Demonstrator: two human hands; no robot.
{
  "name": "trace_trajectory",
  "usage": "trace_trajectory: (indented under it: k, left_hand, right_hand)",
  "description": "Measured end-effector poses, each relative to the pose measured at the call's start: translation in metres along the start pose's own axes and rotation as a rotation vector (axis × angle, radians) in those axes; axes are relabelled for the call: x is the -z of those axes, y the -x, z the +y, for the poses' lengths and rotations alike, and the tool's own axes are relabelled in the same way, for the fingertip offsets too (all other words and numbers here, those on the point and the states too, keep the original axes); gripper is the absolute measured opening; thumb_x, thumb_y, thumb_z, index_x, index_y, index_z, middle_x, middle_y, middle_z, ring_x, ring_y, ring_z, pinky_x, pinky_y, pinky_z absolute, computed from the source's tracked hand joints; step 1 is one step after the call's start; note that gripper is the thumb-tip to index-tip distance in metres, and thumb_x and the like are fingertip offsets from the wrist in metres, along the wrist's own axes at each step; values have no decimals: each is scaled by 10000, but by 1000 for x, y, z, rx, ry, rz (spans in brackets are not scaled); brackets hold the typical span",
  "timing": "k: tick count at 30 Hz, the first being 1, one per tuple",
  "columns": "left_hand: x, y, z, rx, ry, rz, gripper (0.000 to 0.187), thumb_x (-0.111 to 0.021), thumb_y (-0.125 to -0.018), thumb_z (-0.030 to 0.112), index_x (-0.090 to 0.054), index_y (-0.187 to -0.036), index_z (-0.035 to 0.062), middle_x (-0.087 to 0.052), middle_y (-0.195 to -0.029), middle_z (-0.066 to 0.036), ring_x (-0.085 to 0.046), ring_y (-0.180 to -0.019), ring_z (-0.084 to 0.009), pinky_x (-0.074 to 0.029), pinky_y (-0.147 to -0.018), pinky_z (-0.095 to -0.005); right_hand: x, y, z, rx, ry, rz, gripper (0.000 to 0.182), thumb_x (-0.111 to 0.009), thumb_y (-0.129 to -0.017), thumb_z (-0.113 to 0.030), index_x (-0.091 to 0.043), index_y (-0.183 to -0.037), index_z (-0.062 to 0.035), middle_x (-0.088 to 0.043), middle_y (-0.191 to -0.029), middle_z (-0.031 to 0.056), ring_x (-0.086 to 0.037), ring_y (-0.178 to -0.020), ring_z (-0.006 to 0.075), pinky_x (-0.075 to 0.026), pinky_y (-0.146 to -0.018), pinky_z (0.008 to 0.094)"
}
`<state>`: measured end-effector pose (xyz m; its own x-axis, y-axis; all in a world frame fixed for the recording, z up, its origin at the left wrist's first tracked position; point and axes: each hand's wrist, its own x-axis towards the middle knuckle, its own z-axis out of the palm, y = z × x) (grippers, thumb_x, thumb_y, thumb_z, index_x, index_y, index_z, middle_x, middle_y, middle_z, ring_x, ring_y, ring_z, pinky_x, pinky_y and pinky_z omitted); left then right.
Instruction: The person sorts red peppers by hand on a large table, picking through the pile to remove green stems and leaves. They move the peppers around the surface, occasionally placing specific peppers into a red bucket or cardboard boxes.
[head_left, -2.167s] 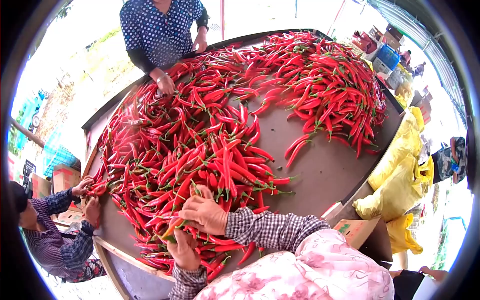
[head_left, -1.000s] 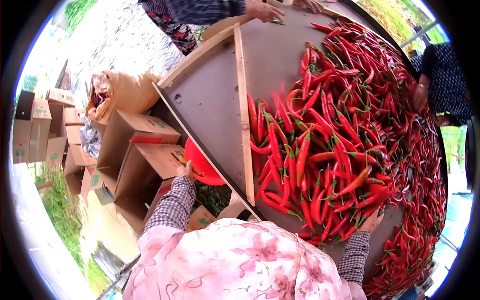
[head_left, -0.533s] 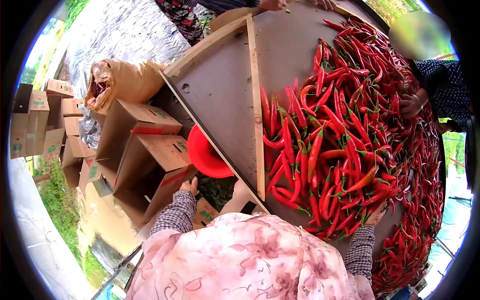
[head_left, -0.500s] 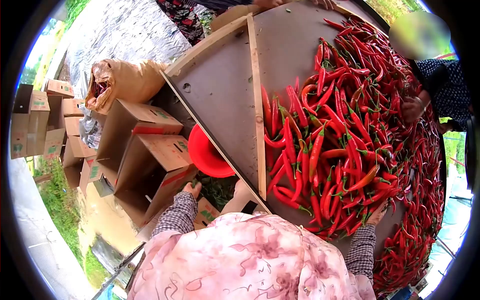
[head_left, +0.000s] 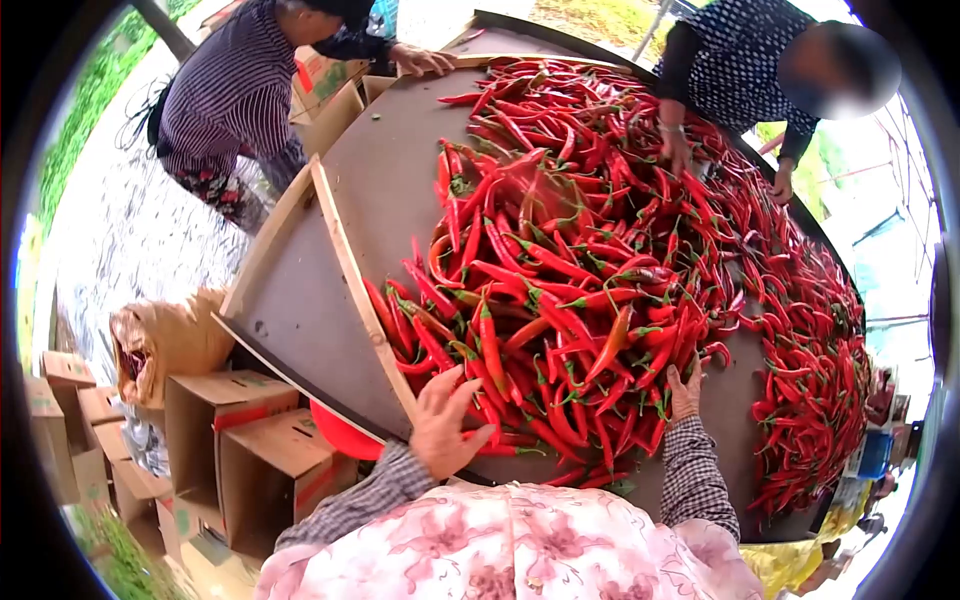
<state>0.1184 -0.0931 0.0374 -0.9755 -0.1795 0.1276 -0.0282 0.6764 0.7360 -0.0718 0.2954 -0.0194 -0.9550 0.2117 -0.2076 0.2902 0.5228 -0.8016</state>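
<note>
A big heap of long red chili peppers [head_left: 560, 300] with green stems covers much of the brown tabletop [head_left: 395, 150]. My left hand [head_left: 448, 425] is over the heap's near left edge, beside the wooden strip [head_left: 350, 265]. Its fingers are spread, with nothing held between them. At the heap's near right side, my right hand [head_left: 685, 392] rests against the peppers, fingers stretched out and apart. No pepper shows in its grasp. Two co-workers' hands lie farther off: one on the far table edge, others among the peppers at the upper right.
Open cardboard boxes [head_left: 275, 465] stand below the table on the left, near a partly hidden red basin [head_left: 347, 432]. Behind them lies a brown sack [head_left: 185, 345]. One person [head_left: 235, 90] bends at the far left corner; another [head_left: 735, 65] leans over the far right side.
My left hand has come up from the boxes and leaves beside the table to the peppers. The view has swung right, bringing the co-workers further into sight. My right hand stays by the heap.
</note>
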Motion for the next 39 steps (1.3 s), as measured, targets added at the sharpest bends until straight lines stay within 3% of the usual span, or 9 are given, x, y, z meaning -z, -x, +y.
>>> trace_trajectory:
  k: [4, 7, 10, 19, 23, 31, 33, 36, 39]
  left_hand:
    - [-45, -22, -1, 31, -177, -250, 861, -743, -663, 444, -344, -1376, 174, -191, -1459, -170, -163, -1332, -424, -142, -1056, -592]
    - [-58, -33, -2, -4, -381, -534, 1001, -717, -586, 610, -236, -1421, 339, 14, -1512, -107, 106, -1329, -507, 21, -944, -754]
    - [-68, -46, -6, -63, -438, -537, 1004, -721, -576, 607, -238, -1418, 350, -16, -1518, -40, 64, -1338, -494, -75, -946, -767]
    - [-81, -54, 0, -36, -512, -446, 945, -705, -584, 617, -342, -1390, 282, -57, -1519, -21, -7, -1363, -439, -119, -943, -767]
    - [-84, -60, 2, -48, -520, -404, 920, -732, -549, 598, -427, -1346, 257, -54, -1518, -25, -12, -1363, -437, -118, -953, -760]
    - [-87, -64, -12, -121, -501, -280, 894, -807, -458, 515, -524, -1263, 251, -103, -1514, 1, -29, -1363, -438, -138, -952, -756]
    - [-90, -65, -26, -157, -467, -228, 824, -833, -429, 449, -589, -1183, 219, -129, -1511, -2, -48, -1358, -445, -159, -946, -752]
    - [-95, -67, -36, -210, -430, -146, 803, -856, -372, 367, -627, -1117, 176, -163, -1505, 4, -133, -1329, -485, -190, -961, -706]
    - [-104, -71, -51, -216, -457, -127, 877, -860, -362, 327, -581, -1187, 229, -169, -1502, 15, -99, -1336, -492, -165, -994, -692]
  right_hand:
    - [-3, 0, 3, 29, -16, -59, 997, -784, -651, -468, -275, -1406, -63, -276, -1452, 132, -187, -1359, 286, -149, -1110, 393]
    - [-8, 5, -16, 1, -71, -54, 1046, -842, -602, -384, -261, -1413, -69, -285, -1443, 127, -205, -1350, 267, -200, -1099, 385]
    - [-14, -3, -10, 14, -165, -69, 1050, -847, -599, -375, -260, -1416, -73, -271, -1448, 124, -214, -1345, 260, -218, -1093, 382]
    - [-35, -28, -9, 42, -473, -146, 1023, -842, -636, -262, -224, -1420, -38, -236, -1448, 103, -254, -1323, 246, -254, -1089, 365]
    - [-42, -29, -43, 79, -621, -185, 770, -786, -709, -122, -356, -1342, -33, -496, -1246, 76, -507, -1093, 180, -415, -958, 305]
    - [-52, -15, -45, 152, -796, -216, 782, -810, -672, -118, -368, -1310, -23, -572, -1141, 67, -522, -1065, 171, -403, -959, 334]
    - [-73, -24, -29, 177, -877, -186, 860, -807, -659, -84, -304, -1351, -3, -477, -1258, 140, -498, -1112, 219, -392, -975, 353]
    - [-95, -30, -10, 245, -609, 38, 1087, -833, -601, -365, -212, -1411, 11, -237, -1415, 227, -232, -1318, 306, -187, -1092, 374]
    - [-92, -16, -21, 207, -547, 73, 1141, -827, -571, -451, -210, -1414, 8, -92, -1452, 289, -171, -1347, 359, -176, -1102, 368]
